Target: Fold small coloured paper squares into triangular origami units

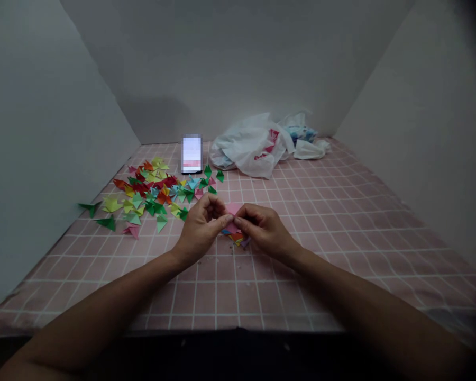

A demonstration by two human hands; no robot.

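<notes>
Pink paper (234, 209) is pinched between both hands, held just above the counter (341, 222), in front of the phone (191, 153) and a little to its right. The left hand (200, 225) has thumb and fingertips pressed together on the sheet's left edge. The right hand (264, 230) does the same on the other side, so each grip is clamped on the paper. Right under the hands lies a small stack of coloured sheets (237, 239).

To the left of the phone and in front of it, a spread of folded paper triangles (154, 190) in green, yellow, red and blue covers the checked cloth. A crumpled plastic bag (249, 145) sits just to the phone's right.

From where I stand, this looks like a fold partway made on one sheet, though the exact crease is hidden by the fingers. Pressing it flat would call for lined-up edges and a firm run of the thumbs along the fold.
</notes>
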